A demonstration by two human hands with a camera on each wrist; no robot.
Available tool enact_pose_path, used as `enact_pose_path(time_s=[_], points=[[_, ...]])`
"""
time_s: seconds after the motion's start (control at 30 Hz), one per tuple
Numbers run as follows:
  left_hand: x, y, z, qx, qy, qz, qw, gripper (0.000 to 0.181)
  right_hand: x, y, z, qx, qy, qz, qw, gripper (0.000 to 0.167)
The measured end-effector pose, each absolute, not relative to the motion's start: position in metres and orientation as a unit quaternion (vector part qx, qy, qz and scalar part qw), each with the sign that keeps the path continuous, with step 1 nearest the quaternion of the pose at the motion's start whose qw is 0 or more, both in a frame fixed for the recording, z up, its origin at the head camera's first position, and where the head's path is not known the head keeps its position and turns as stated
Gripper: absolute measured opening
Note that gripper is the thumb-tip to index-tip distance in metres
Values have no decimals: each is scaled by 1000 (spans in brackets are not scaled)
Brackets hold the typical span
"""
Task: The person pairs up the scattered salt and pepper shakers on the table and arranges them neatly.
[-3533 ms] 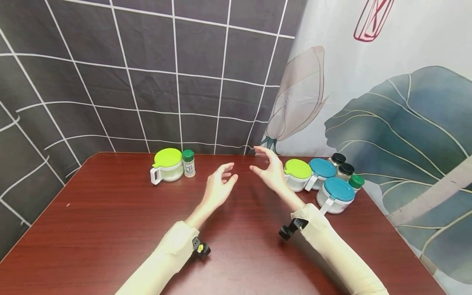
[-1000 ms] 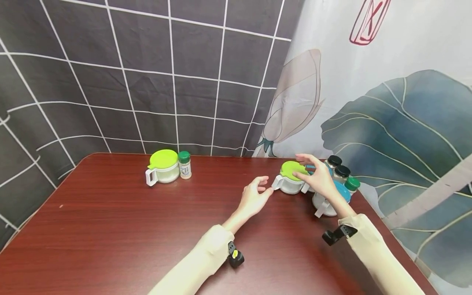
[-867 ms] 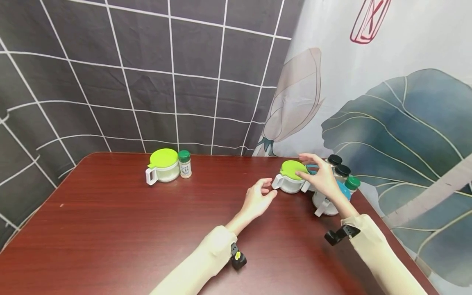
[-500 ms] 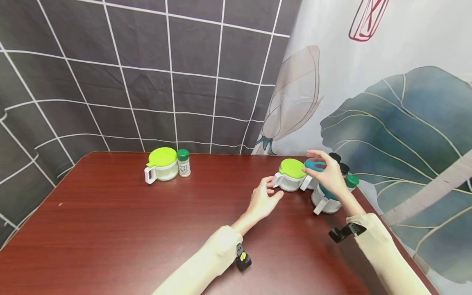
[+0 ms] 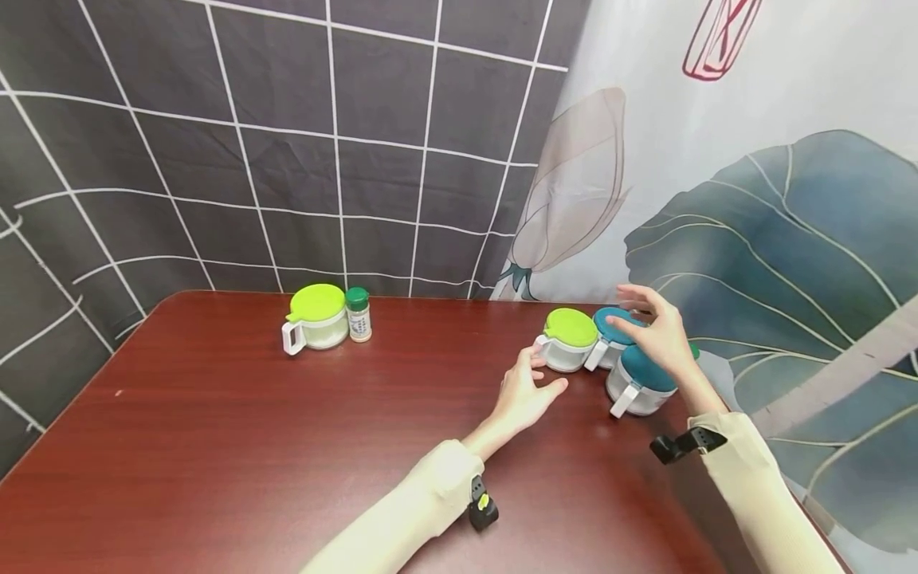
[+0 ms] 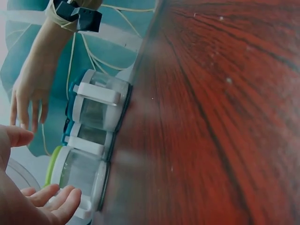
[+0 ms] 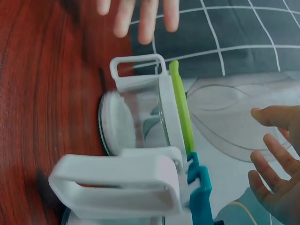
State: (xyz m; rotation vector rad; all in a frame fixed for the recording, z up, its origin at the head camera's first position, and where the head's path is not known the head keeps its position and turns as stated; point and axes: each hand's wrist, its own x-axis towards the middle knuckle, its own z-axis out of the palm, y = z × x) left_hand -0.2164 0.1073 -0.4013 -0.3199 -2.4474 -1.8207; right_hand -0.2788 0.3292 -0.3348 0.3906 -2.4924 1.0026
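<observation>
Comprises a red-brown wood-grain tabletop (image 5: 215,446) with a soft sheen, backed by a dark grey, white-gridded hanging (image 5: 287,167) and, at right, a pale hanging (image 5: 645,56) printed with a pinkish flower bud (image 5: 581,175) and large blue-grey leaf (image 5: 760,223).

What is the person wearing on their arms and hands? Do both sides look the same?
Nearly! The left sleeve and right sleeve are both long and cream-coloured. Each wrist wears a small, chunky black camera, but the left camera has a yellow-green patch; none shows on the right camera. Both hands are bare, without gloves.
</observation>
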Motion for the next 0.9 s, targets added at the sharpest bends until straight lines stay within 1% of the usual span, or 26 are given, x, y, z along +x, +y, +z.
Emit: enact_pose_path(time_s=[0.17, 0.37, 0.63, 0.9], points=[[-217, 111, -400, -117, -796, -592, 43, 64, -284, 337, -334, 123, -899, 361, 214, 51], [-214, 115, -402, -107, -791, -601, 38, 69, -287, 346, -337, 133, -898, 356, 222, 53], [-213, 119, -406, -104, -790, -603, 46, 72, -289, 356, -339, 133, -904, 339, 225, 56], [-209, 126, -411, -95, -796, -598, 19, 70, -294, 366, -341, 142, -897, 345, 236, 55]])
